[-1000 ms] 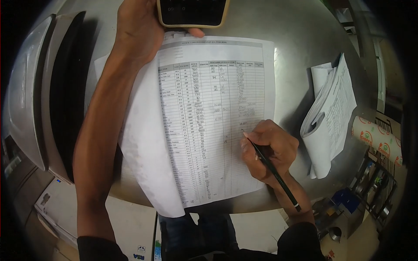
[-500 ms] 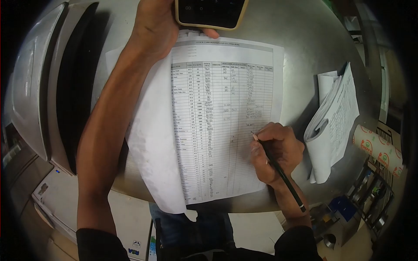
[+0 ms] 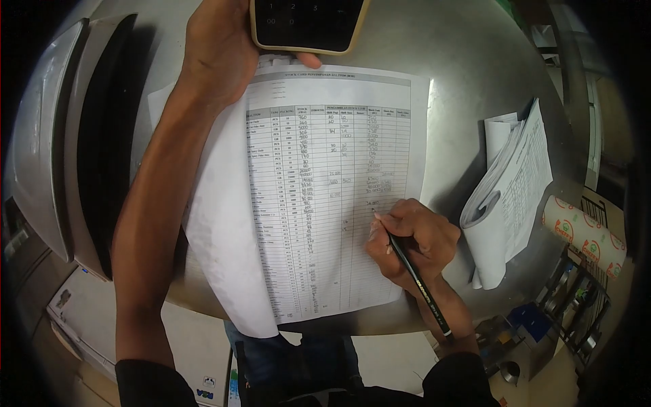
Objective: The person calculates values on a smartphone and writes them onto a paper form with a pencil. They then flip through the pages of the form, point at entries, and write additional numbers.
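Observation:
My right hand [image 3: 417, 241] is closed round a dark pencil [image 3: 419, 283], its tip against a printed stock sheet [image 3: 325, 197]. Handwritten numbers fill many of the sheet's columns. At the top of the view, my left hand [image 3: 227, 51] grips a phone [image 3: 305, 27] in a pale case, with a number keypad on its screen. The left wrist rests near the sheet's upper left edge, and a fingertip shows below the phone. A turned-over page [image 3: 227, 237] curls along the sheet's left side and covers part of the item names.
A folded stack of papers [image 3: 508, 197] lies on the metal table [image 3: 400, 41] to the right. At the left stands a curved, shiny appliance or lid [image 3: 44, 136] with a black edge. A printed roll [image 3: 584, 234] and a blue object [image 3: 532, 321] are beyond the table's right edge.
The whole view has shifted, so the sheet and both hands appear a little further left. The pencil tip stays at nearly the same column, slightly lower on the sheet.

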A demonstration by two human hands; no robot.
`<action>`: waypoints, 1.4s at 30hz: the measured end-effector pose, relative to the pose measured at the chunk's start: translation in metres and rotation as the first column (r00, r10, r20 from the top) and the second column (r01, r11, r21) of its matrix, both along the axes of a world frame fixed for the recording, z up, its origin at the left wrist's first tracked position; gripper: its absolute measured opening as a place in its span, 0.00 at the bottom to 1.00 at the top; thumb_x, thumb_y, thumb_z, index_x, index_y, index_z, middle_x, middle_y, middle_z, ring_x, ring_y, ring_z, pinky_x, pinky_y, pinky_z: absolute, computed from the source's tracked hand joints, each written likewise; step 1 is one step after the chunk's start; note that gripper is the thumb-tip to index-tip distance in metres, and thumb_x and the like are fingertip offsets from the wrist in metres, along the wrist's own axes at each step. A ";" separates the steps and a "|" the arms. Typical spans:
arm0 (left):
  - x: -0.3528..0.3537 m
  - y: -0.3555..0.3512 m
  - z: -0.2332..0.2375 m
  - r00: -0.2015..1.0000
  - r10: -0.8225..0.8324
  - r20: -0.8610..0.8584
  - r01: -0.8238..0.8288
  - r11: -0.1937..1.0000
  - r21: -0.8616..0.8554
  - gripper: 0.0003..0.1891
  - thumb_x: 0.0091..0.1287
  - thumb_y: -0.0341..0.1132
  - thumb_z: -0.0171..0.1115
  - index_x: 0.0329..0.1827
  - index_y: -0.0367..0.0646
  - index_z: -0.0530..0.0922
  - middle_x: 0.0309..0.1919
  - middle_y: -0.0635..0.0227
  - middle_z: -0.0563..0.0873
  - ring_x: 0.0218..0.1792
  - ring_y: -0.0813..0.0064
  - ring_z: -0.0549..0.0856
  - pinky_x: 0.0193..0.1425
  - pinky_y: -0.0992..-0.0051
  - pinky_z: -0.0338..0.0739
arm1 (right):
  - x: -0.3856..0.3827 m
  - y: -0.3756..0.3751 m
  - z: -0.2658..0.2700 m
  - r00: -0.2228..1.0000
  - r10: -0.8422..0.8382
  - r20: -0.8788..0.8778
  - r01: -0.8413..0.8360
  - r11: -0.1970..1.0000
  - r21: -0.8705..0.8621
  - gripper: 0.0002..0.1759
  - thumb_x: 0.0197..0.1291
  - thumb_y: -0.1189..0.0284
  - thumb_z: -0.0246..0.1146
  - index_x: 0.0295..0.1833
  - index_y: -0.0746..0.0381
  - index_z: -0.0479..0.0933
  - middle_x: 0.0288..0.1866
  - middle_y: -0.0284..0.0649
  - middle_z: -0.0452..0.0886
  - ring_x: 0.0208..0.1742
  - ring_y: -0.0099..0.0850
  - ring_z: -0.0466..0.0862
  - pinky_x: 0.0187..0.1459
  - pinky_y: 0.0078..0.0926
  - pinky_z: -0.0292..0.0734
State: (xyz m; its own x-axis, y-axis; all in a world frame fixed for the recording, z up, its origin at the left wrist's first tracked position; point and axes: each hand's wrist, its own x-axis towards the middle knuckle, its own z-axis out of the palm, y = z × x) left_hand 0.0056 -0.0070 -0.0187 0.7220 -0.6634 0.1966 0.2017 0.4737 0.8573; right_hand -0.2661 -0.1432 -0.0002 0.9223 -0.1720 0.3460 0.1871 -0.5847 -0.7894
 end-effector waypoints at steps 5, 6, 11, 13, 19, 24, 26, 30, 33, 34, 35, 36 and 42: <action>0.001 0.000 0.003 0.996 -0.042 0.073 0.046 0.997 -0.058 0.33 0.77 0.55 0.46 0.64 0.27 0.70 0.41 0.45 0.88 0.35 0.61 0.93 0.26 0.66 0.93 | 0.000 -0.003 -0.001 0.999 0.029 0.017 -0.028 0.999 -0.016 0.15 0.48 0.86 0.70 0.28 0.63 0.68 0.17 0.37 0.72 0.14 0.23 0.73 0.16 0.20 0.64; 0.001 0.001 0.003 0.996 -0.047 0.074 0.051 0.997 -0.054 0.33 0.77 0.55 0.46 0.64 0.27 0.70 0.41 0.45 0.88 0.35 0.62 0.93 0.26 0.66 0.93 | 0.000 -0.003 -0.001 0.999 0.032 0.007 -0.031 0.999 -0.010 0.15 0.48 0.86 0.70 0.28 0.63 0.68 0.17 0.37 0.72 0.14 0.23 0.74 0.16 0.20 0.65; -0.007 0.002 0.021 0.993 -0.061 -0.102 0.055 0.996 -0.065 0.34 0.77 0.56 0.45 0.65 0.27 0.70 0.42 0.45 0.88 0.35 0.62 0.93 0.27 0.67 0.93 | 0.001 -0.002 -0.002 0.999 0.031 0.025 -0.031 1.000 -0.003 0.15 0.48 0.86 0.70 0.28 0.63 0.69 0.17 0.37 0.73 0.14 0.23 0.74 0.15 0.19 0.64; -0.001 0.001 0.010 0.999 -0.047 0.000 0.047 0.998 -0.045 0.34 0.77 0.56 0.45 0.65 0.27 0.70 0.42 0.45 0.88 0.35 0.62 0.93 0.27 0.67 0.93 | 0.000 -0.003 -0.001 0.999 0.032 0.026 -0.032 0.999 -0.004 0.15 0.48 0.86 0.70 0.28 0.63 0.69 0.17 0.37 0.73 0.14 0.23 0.74 0.15 0.19 0.64; -0.014 0.000 0.032 0.987 -0.026 -0.160 0.024 1.000 -0.017 0.35 0.77 0.56 0.45 0.64 0.25 0.70 0.41 0.44 0.88 0.34 0.62 0.93 0.26 0.67 0.93 | 0.000 -0.003 -0.001 0.999 0.033 0.029 -0.033 0.999 -0.012 0.15 0.48 0.87 0.70 0.27 0.63 0.68 0.17 0.36 0.71 0.14 0.23 0.74 0.15 0.20 0.64; -0.013 -0.001 0.026 0.997 -0.010 -0.077 0.006 0.999 -0.047 0.35 0.76 0.56 0.44 0.64 0.24 0.69 0.40 0.45 0.87 0.33 0.62 0.93 0.26 0.68 0.93 | 0.001 0.000 -0.003 0.998 0.008 0.059 -0.008 1.000 0.002 0.15 0.48 0.87 0.70 0.27 0.63 0.68 0.16 0.35 0.69 0.14 0.23 0.73 0.15 0.20 0.64; -0.010 -0.004 0.017 1.000 -0.014 -0.017 0.012 0.996 -0.091 0.35 0.76 0.56 0.45 0.64 0.24 0.68 0.40 0.44 0.87 0.33 0.62 0.92 0.25 0.68 0.93 | 0.000 -0.001 -0.003 0.999 0.010 0.035 -0.010 1.000 0.000 0.16 0.48 0.87 0.70 0.27 0.63 0.68 0.16 0.35 0.69 0.14 0.23 0.72 0.15 0.20 0.63; -0.007 -0.004 0.013 0.999 -0.008 0.032 0.012 0.994 -0.111 0.36 0.75 0.56 0.47 0.65 0.24 0.68 0.40 0.43 0.86 0.32 0.61 0.92 0.25 0.69 0.93 | 0.001 -0.001 -0.001 1.000 0.017 0.003 -0.017 1.000 0.003 0.16 0.49 0.87 0.70 0.28 0.63 0.68 0.16 0.33 0.69 0.13 0.22 0.71 0.15 0.21 0.62; -0.009 -0.004 0.014 1.000 -0.001 0.014 0.002 0.995 -0.099 0.36 0.75 0.56 0.47 0.65 0.24 0.68 0.41 0.43 0.87 0.33 0.61 0.93 0.25 0.68 0.93 | 0.001 -0.001 -0.001 1.000 0.021 0.004 -0.021 1.000 0.007 0.16 0.50 0.87 0.70 0.29 0.62 0.68 0.16 0.33 0.69 0.13 0.21 0.70 0.15 0.21 0.61; -0.010 -0.004 0.015 1.000 -0.006 -0.007 0.006 0.996 -0.087 0.36 0.75 0.56 0.47 0.65 0.24 0.68 0.41 0.43 0.87 0.33 0.62 0.93 0.25 0.68 0.93 | 0.001 -0.001 0.000 1.000 0.021 -0.002 -0.021 1.000 0.006 0.16 0.50 0.87 0.70 0.29 0.62 0.68 0.16 0.33 0.69 0.13 0.21 0.70 0.15 0.21 0.61; -0.010 -0.004 0.019 0.999 -0.010 -0.033 0.008 0.997 -0.075 0.36 0.75 0.56 0.47 0.65 0.24 0.68 0.41 0.43 0.87 0.33 0.61 0.93 0.25 0.68 0.93 | 0.001 -0.001 0.001 1.000 0.021 -0.006 -0.021 1.000 0.005 0.16 0.50 0.87 0.70 0.29 0.62 0.68 0.16 0.33 0.69 0.13 0.21 0.70 0.15 0.21 0.60; -0.011 -0.004 0.023 0.998 -0.014 -0.059 0.010 0.998 -0.064 0.36 0.75 0.56 0.47 0.65 0.24 0.67 0.41 0.43 0.87 0.33 0.61 0.93 0.25 0.68 0.93 | 0.001 -0.001 0.001 1.000 0.021 -0.010 -0.021 1.000 0.003 0.16 0.50 0.87 0.70 0.29 0.62 0.68 0.15 0.34 0.69 0.13 0.21 0.70 0.15 0.21 0.60; -0.005 -0.002 0.012 0.997 -0.067 0.030 0.070 0.994 -0.089 0.36 0.76 0.56 0.45 0.66 0.24 0.67 0.42 0.43 0.87 0.34 0.61 0.93 0.26 0.67 0.94 | 0.001 -0.002 -0.002 0.999 0.041 0.014 -0.041 0.999 0.017 0.16 0.50 0.87 0.70 0.28 0.62 0.68 0.15 0.34 0.69 0.13 0.21 0.70 0.15 0.20 0.60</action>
State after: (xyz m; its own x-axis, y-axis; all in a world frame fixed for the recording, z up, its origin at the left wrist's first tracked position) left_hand 0.0011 -0.0088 -0.0072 0.6691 -0.6898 0.2766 0.2141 0.5353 0.8171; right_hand -0.2655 -0.1454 -0.0024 0.9240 -0.1406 0.3557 0.2211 -0.5626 -0.7966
